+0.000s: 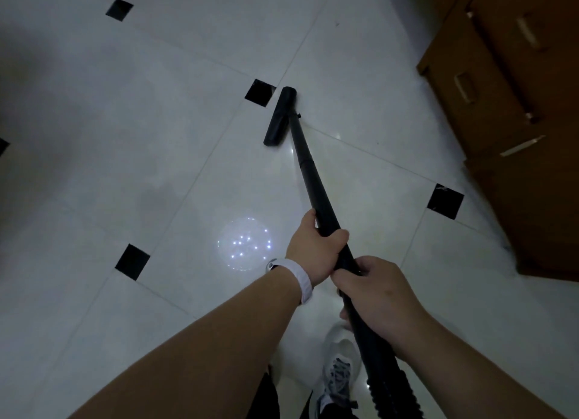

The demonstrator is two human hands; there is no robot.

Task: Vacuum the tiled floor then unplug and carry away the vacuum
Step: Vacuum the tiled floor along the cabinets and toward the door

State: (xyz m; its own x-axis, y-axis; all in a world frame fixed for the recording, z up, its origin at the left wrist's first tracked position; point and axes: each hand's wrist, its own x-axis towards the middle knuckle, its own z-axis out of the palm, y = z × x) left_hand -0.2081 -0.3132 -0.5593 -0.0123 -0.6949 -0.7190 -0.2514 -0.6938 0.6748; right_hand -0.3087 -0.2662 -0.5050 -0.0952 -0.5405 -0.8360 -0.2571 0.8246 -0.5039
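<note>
The vacuum wand (316, 186) slants down to its floor head (279, 116), flat on the white tiled floor (156, 121) near a wooden cabinet (517, 105). Left hand (315, 249) and right hand (379, 293) both wrap the wand. Vacuuming looks underway; unplugging and carrying remain.

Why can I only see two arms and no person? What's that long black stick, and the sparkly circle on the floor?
The camera sits on the person's head and looks down, so only their arms show. Both hands grip a long black vacuum tube: the left hand is further along it, and the right hand is closer to the body. The tube ends in a flat brush head resting on the white tiled floor. A wooden cabinet stands on the right, and one shoe peeks in below. The sparkly circle is a patch of light on the tile; what makes it is out of view.
</note>
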